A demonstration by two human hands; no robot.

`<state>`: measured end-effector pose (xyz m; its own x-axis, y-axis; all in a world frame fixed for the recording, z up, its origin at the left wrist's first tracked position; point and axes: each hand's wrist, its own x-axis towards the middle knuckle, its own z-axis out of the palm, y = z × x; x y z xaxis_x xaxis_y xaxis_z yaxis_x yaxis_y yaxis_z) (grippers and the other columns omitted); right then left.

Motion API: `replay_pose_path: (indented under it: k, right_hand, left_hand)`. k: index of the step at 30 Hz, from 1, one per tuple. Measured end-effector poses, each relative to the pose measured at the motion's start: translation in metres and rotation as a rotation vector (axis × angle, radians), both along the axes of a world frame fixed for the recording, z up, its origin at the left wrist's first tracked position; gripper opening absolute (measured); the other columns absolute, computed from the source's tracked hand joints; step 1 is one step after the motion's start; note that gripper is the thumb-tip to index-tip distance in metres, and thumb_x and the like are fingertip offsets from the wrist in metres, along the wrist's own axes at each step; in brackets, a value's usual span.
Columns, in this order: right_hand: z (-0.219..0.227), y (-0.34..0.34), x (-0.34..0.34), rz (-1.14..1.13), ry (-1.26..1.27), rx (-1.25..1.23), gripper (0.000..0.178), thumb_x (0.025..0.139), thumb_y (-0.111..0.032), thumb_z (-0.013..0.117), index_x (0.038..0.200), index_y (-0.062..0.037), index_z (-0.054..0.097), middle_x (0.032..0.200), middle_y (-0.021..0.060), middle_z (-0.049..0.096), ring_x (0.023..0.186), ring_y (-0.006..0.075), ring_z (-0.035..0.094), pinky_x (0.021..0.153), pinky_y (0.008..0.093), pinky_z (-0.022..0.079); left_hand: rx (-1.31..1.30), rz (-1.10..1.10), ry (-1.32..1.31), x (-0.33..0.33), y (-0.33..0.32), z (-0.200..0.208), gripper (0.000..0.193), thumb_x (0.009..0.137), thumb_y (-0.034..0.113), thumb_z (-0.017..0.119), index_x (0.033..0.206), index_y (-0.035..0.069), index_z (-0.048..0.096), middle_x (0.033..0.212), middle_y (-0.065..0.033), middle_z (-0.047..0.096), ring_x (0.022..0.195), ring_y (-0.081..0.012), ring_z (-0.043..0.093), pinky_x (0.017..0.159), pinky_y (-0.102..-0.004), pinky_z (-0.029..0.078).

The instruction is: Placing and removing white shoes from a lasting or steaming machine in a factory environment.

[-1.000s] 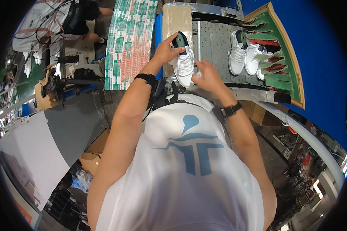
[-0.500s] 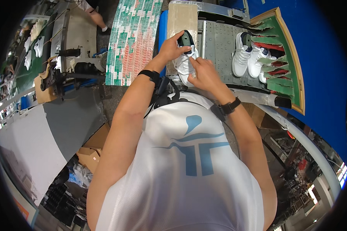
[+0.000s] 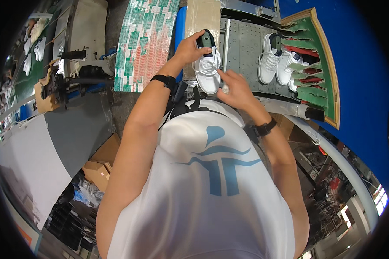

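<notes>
A white lace-up sneaker [image 3: 208, 77] with a dark collar and a grey-green insole stands toe toward me on a brown taped board. My left hand [image 3: 189, 50] grips it by the heel and collar, with the thumb at the collar's edge. Beside the laces is my right hand [image 3: 237, 90], its forefinger pointing at the lacing and its other fingers curled. A thin greyish tip shows by that forefinger and something pale lies near the thumb; what they are is too small to tell.
Right of the board, more white sneakers [image 3: 269, 64] rest on a grey metal conveyor [image 3: 242, 52]. They stand by a wood-framed opening hung with torn green strips [image 3: 309, 90]. A taped, patterned panel [image 3: 145, 52] lies left. Machinery [image 3: 88, 71] stands farther left.
My right hand has drawn slightly right and down from the laces. The left hand keeps its hold on the sneaker, and the view has shifted a little.
</notes>
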<state>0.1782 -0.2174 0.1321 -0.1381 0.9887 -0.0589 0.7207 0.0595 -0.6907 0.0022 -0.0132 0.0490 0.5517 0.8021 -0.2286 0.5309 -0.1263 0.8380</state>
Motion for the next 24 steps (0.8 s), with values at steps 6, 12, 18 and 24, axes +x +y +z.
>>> replay_pose_path:
  k: [6,12,18,24]
  right_hand:
    - [-0.029,0.029,-0.022,0.084,-0.145,0.114,0.066,0.080,-0.025,0.073,0.137,0.0074,0.062,0.103,0.0212,0.065,0.101,0.0402,0.063,0.095,0.0490,0.047]
    - [-0.030,0.009,-0.016,0.073,0.046,0.015,0.066,0.081,-0.025,0.072,0.138,0.0075,0.062,0.106,0.0215,0.065,0.103,0.0399,0.064,0.096,0.0494,0.046]
    - [-0.033,0.017,-0.017,0.051,-0.130,0.231,0.066,0.078,-0.018,0.076,0.137,0.0082,0.062,0.101,0.0177,0.064,0.099,0.0355,0.063,0.092,0.0466,0.046]
    - [-0.043,0.024,-0.023,0.057,-0.157,0.220,0.065,0.078,-0.018,0.075,0.137,0.0062,0.062,0.098,0.0177,0.063,0.098,0.0358,0.063,0.094,0.0479,0.046]
  left_hand:
    - [0.102,-0.005,-0.016,0.005,-0.002,-0.006,0.089,0.078,0.041,0.094,0.154,0.013,0.057,0.130,-0.0231,0.074,0.116,-0.0363,0.074,0.099,-0.0391,0.057]
    - [0.074,0.019,-0.015,-0.003,0.007,-0.011,0.087,0.078,0.043,0.095,0.152,0.015,0.060,0.115,-0.0231,0.077,0.103,-0.0341,0.076,0.091,-0.0402,0.058]
    - [0.155,0.039,-0.058,0.001,-0.002,-0.015,0.089,0.077,0.044,0.095,0.152,0.014,0.060,0.113,-0.0234,0.076,0.100,-0.0322,0.075,0.088,-0.0398,0.058]
    - [0.022,0.004,0.019,0.007,0.001,-0.005,0.090,0.077,0.042,0.096,0.154,0.013,0.058,0.120,-0.0236,0.076,0.105,-0.0346,0.075,0.092,-0.0395,0.059]
